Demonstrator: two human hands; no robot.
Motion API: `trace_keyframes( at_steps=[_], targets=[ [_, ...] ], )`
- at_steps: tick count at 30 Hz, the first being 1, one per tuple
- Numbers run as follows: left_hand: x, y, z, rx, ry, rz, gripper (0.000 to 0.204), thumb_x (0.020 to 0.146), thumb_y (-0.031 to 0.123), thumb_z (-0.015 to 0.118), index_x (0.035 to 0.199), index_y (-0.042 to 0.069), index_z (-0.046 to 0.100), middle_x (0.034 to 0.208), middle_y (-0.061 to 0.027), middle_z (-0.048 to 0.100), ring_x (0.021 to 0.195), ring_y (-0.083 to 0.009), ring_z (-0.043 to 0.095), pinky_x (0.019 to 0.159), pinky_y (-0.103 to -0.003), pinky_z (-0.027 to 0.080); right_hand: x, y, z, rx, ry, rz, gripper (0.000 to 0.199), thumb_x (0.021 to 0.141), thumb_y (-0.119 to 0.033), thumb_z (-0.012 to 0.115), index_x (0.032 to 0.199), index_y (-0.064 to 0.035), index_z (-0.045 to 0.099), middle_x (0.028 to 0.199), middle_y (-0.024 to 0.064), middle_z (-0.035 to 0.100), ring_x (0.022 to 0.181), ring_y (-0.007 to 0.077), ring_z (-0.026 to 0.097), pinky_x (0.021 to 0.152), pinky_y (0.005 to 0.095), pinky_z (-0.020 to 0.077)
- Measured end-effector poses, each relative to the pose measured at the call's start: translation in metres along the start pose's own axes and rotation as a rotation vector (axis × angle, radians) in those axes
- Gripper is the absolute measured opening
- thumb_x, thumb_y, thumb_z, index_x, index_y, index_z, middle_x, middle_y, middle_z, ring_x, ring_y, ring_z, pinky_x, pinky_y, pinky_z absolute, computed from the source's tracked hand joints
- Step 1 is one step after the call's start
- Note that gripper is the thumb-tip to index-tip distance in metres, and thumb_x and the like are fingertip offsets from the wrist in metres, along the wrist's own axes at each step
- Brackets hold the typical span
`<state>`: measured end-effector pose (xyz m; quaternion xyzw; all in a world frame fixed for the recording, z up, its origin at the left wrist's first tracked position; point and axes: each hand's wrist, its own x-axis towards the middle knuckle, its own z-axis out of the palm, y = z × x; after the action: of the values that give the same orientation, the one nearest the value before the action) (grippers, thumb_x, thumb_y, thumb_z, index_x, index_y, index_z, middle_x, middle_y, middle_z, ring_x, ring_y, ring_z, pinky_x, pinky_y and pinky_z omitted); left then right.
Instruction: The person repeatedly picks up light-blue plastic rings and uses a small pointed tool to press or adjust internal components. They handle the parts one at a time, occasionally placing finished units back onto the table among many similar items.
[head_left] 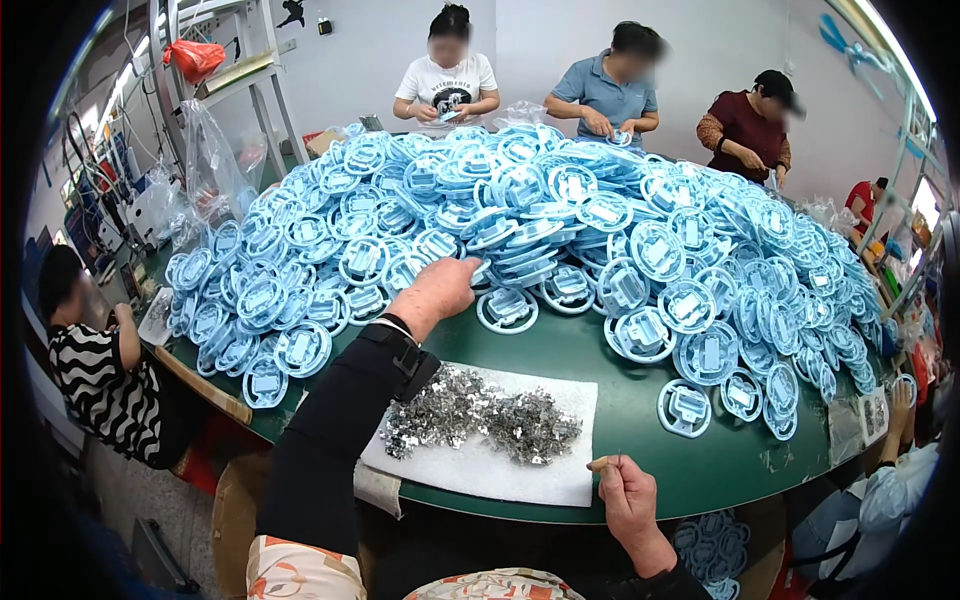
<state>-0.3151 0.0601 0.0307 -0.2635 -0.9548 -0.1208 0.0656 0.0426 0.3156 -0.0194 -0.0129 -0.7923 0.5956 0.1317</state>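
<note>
My left hand (436,292) reaches over the table to the near edge of a big heap of light-blue plastic wheel-shaped parts (610,210). Its fingers are closed at the rim of one blue part (482,272); the fingertips are partly hidden. Close to the table's front edge, my right hand (630,500) is closed around a small tool with a tan, wood-like end (597,464); most of it is hidden in the fist. Between my hands lies a white foam sheet (520,488), bearing a pile of small silvery metal pieces (480,415).
The heap covers most of the green table (560,360). Co-workers sit along the far side, with one person (95,370) at the left and another's hand (900,405) at the right. More blue parts (712,550) lie in a container below the table edge.
</note>
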Motion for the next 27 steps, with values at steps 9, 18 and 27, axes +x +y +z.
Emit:
trace_keyframes(
  at_steps=[9, 18, 27],
  targets=[
    [-0.102, 0.071, -0.078, -1.289, -0.352, -0.106, 0.056, 0.089, 0.017, 0.075, 0.137, -0.001, 0.055, 0.118, -0.0083, 0.067, 0.102, -0.0174, 0.068, 0.095, -0.033, 0.056, 0.004, -0.008, -0.001, 0.263, 0.011, 0.020, 0.023, 0.107, -0.014, 0.051, 0.116, 0.0022, 0.065, 0.071, -0.0039, 0.053, 0.062, 0.0029, 0.047, 0.057, 0.0199, 0.0398],
    [-0.204, 0.125, -0.055, -1.599, -0.588, -0.082, 0.069, 0.087, 0.016, 0.080, 0.146, 0.002, 0.048, 0.129, -0.0087, 0.063, 0.113, -0.0156, 0.063, 0.099, -0.030, 0.052, 0.014, -0.061, 0.017, 0.555, -0.142, 0.135, 0.032, 0.104, -0.024, 0.062, 0.123, 0.0012, 0.063, 0.086, -0.0016, 0.062, 0.068, 0.0036, 0.051, 0.062, 0.0194, 0.0433],
    [-0.233, 0.137, -0.035, -1.789, -0.529, -0.252, 0.060, 0.094, 0.020, 0.074, 0.144, 0.001, 0.048, 0.126, -0.0095, 0.065, 0.112, -0.0151, 0.064, 0.094, -0.029, 0.055, -0.002, -0.052, 0.014, 0.616, -0.264, 0.369, 0.026, 0.103, -0.026, 0.064, 0.115, -0.0020, 0.064, 0.088, -0.0002, 0.066, 0.068, 0.0031, 0.054, 0.059, 0.0178, 0.0431]
  ],
)
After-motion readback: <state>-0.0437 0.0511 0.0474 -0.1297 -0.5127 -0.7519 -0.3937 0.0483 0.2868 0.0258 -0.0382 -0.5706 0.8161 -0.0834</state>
